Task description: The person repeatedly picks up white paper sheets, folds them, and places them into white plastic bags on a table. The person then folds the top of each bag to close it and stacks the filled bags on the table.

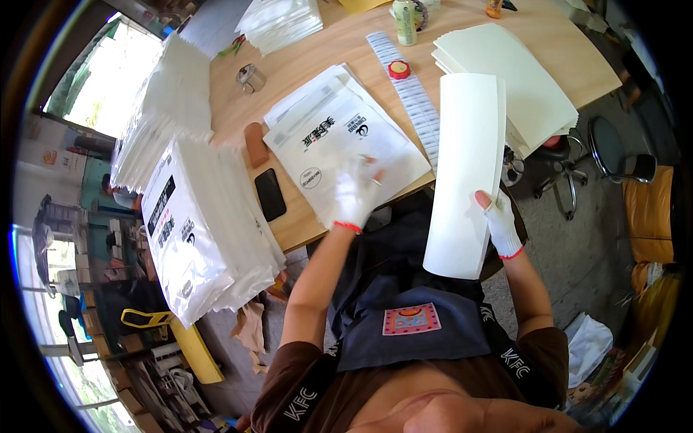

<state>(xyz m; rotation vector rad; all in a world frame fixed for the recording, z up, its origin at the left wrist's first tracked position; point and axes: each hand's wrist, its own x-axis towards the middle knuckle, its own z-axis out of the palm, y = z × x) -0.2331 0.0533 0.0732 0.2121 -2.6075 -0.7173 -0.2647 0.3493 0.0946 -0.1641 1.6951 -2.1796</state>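
Observation:
My right hand (499, 225), in a white fingertip-less glove with a red cuff, grips a white card sheet (465, 166) by its right edge. The sheet is bowed lengthwise and held upright off the table's front edge. My left hand (354, 193), gloved alike, is over the lower part of a printed plastic bag (310, 148). Motion smears its fingers, so whether it touches the bag cannot be made out. That bag lies on top of a small pile of bags. A stack of similar white sheets (516, 86) is at the right of the table.
Tall stacks of plastic bags (209, 224) rise on the left. Beside the bag pile lie a black phone (270, 195), a brown roll-shaped object (255, 144) and a printed strip (404, 94) under a red round object (398, 70). A metal mug (250, 78) and a green can (405, 22) stand farther back.

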